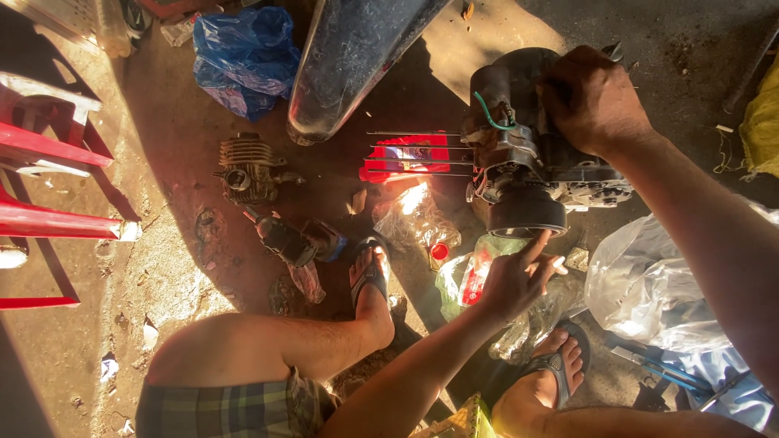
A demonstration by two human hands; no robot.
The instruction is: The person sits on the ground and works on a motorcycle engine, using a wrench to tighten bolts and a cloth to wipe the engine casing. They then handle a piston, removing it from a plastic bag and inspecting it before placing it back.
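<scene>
Where the sun falls across the dirt floor, a red plastic chair (pixel 40 186) stands at the far left, and past it a finned engine cylinder (pixel 247 169) lies on the ground below a crumpled blue plastic bag (pixel 247 57). A dark handheld tool (pixel 296 239) rests just beside the person's sandalled foot (pixel 369 280). Further along, a red tray (pixel 410 158) sits under four long thin studs (pixel 414 154) that stick out sideways from the small engine block (pixel 527 154). That block sits on the ground between the two hands, with a green wire (pixel 487 113) looped on its top. The left hand (pixel 515 280) is loosely closed on a small white piece, fingertips touching the round black housing at the block's lower end. The right hand (pixel 592 97) is clamped over the upper edge of the block. Clear plastic bags (pixel 649 284) lie at the right.
</scene>
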